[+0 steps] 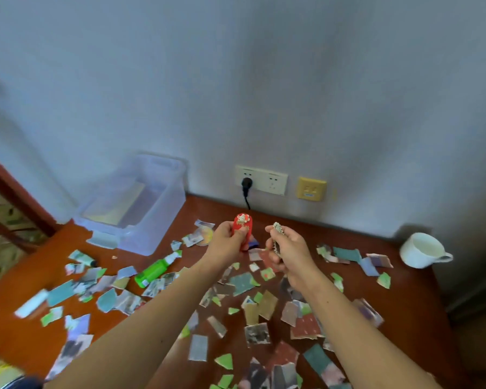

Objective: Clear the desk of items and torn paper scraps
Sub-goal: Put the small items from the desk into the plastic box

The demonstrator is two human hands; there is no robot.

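My left hand [227,239] grips a small red ornament [243,224] with a pale figure on its front, held up above the desk. My right hand [288,248] holds a thin beaded clip [277,234] upright beside it. Both hands hover over the far middle of the red-brown desk [213,209]. Torn paper scraps [243,283] in green, teal, grey and red lie scattered all over the desk. A green spray bottle [155,269] lies on its side to the left of my left forearm. A white tube [31,303] lies near the left edge.
A clear plastic bin [135,203] stands at the back left against the wall. A white mug [421,249] sits at the back right. Wall sockets [261,179] with a black plug are behind the hands. A small round disc [204,235] lies near the bin.
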